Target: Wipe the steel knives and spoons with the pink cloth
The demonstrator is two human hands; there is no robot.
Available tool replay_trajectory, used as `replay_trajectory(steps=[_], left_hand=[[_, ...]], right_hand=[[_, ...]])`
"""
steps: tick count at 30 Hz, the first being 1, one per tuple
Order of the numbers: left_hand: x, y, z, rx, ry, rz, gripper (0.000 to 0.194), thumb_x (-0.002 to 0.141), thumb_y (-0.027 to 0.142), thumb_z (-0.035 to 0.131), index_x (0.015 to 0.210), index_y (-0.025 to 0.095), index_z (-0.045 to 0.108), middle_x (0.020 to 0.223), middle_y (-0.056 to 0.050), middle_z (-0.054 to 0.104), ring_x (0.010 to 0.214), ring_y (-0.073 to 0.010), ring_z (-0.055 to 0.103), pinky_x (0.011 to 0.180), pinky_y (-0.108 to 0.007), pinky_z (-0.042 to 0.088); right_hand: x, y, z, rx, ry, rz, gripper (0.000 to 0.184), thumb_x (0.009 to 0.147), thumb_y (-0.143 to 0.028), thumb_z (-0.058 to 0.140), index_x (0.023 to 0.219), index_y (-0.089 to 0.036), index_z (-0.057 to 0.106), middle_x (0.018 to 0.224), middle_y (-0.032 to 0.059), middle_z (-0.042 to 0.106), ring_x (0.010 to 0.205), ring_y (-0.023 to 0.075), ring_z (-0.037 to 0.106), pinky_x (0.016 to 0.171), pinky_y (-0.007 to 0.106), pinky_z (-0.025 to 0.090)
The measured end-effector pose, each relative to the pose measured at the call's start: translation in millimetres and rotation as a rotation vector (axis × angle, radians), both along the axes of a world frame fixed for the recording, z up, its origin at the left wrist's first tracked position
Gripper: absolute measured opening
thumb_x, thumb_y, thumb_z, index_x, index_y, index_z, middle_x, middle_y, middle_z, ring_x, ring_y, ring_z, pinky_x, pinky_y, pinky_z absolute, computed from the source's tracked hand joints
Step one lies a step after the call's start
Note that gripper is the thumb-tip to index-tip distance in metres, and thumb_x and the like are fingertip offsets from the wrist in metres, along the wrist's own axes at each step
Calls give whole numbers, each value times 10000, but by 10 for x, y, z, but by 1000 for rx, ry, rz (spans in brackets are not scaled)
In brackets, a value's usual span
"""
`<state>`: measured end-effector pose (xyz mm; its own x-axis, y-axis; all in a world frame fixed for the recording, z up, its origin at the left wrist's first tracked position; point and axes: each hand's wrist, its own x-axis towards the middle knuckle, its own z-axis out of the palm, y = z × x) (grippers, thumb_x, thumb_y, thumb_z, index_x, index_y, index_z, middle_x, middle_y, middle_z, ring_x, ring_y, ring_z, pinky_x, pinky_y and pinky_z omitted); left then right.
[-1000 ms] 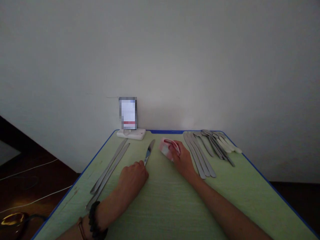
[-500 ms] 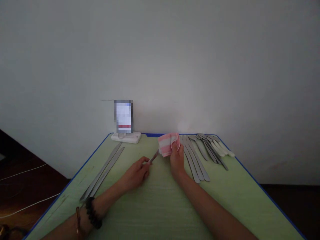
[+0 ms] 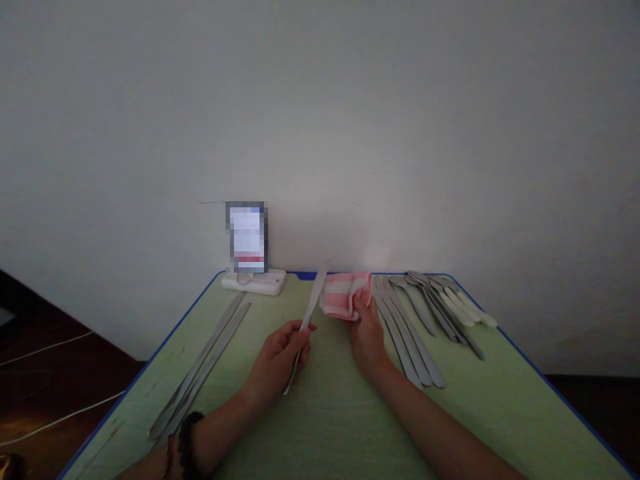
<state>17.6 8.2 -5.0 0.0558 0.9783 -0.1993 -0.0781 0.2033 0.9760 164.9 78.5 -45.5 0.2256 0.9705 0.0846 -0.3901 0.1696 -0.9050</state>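
Note:
My left hand (image 3: 280, 357) is closed round the middle of a steel table knife (image 3: 313, 303), which is raised off the table with its blade pointing up and away. My right hand (image 3: 365, 327) is closed on a folded pink-and-white cloth (image 3: 345, 297), held just to the right of the blade and close to it. Both hands hover over the middle of the green table (image 3: 340, 427).
Two long knives (image 3: 205, 367) lie along the left side of the table. Several knives, spoons and forks (image 3: 425, 313) lie in a row at the back right. A small stand with a blurred card (image 3: 247, 243) sits at the back edge by the wall. Cables run over the floor at left.
My left hand picked the knife up from the table and slid its grip further up the handle. My right hand raised the cloth to the blade, then drew it off to the right.

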Motion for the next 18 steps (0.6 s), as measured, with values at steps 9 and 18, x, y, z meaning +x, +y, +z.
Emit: replay_trajectory(steps=[9,18], left_hand=[[-23,32,-9,3,-6,-90,489,776,577,532,1048,172,498,422,142,378,298,-56,300,291,-152,199],[-31,21,-48,22,101,-153,467,813,591,475,1028,177,497,414,135,389,292,-66,308,286,-156,219]], right_hand=[[-3,-93,313,-141,362,281,31,647,-244,578,659,-216,584,677,-9,651,700,194,612,729,344,512],[20,-64,335,-163,290,390,362,785,-516,485,824,-206,666,763,67,707,892,259,651,745,394,526]])
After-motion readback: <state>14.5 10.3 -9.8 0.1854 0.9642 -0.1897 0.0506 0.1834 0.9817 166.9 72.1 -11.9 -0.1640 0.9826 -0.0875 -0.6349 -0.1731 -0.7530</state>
